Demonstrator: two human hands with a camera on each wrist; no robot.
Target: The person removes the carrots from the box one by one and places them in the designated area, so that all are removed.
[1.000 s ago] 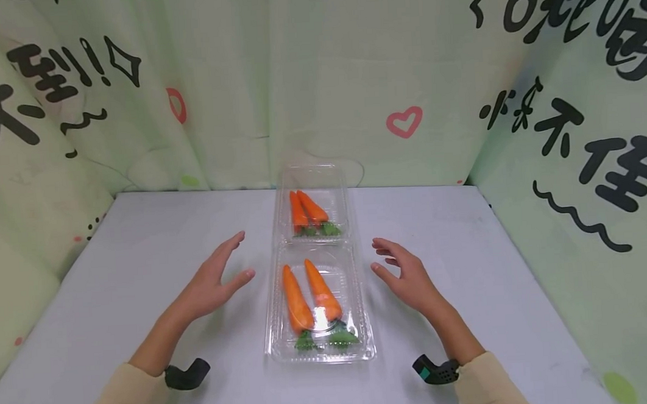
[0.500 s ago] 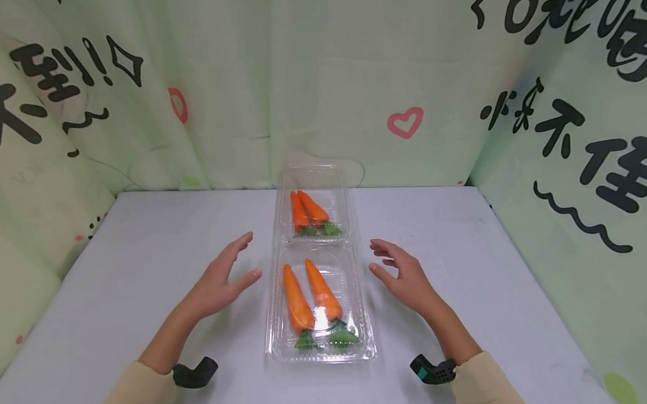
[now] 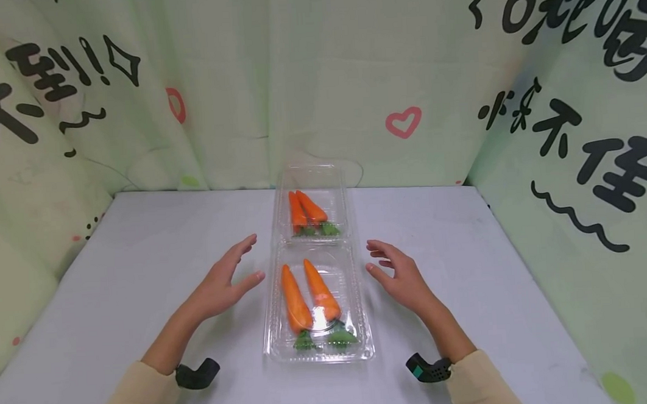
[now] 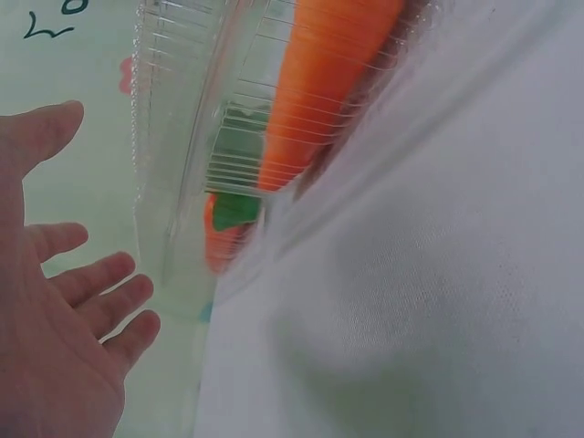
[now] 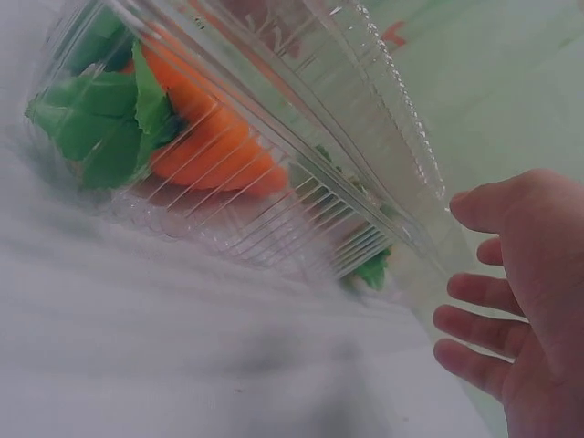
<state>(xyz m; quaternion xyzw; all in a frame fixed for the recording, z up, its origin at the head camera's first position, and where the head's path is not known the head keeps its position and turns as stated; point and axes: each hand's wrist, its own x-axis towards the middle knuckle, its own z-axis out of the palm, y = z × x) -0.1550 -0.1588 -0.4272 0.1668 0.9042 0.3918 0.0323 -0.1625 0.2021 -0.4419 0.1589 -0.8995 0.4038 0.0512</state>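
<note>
A clear plastic box (image 3: 273, 345) lies in the middle of the table in the head view, with two orange carrots (image 3: 296, 301) inside, their green leafy ends toward the near side. Behind it is a second clear box (image 3: 341, 195) holding two more carrots (image 3: 311, 207). To the left of the near box, my left hand (image 3: 218, 287) hovers with fingers extended, apart from the plastic. My right hand (image 3: 407, 280) hovers on the opposite side, its fingers relaxed and slightly bent. Both wrist views show a gap between the hand and the near box (image 4: 246, 137); neither hand holds anything.
The white table (image 3: 166, 234) reaches back to a pale green curtain (image 3: 328, 73) printed with black characters and hearts. That curtain also encloses the left and right sides. A black wrist camera (image 3: 198, 374) sits on the left wrist, another black camera (image 3: 428, 368) on the right.
My left hand has moved a little rightward, closer to the near box. My right hand has drifted slightly left toward it. The boxes and carrots stay where they were.
</note>
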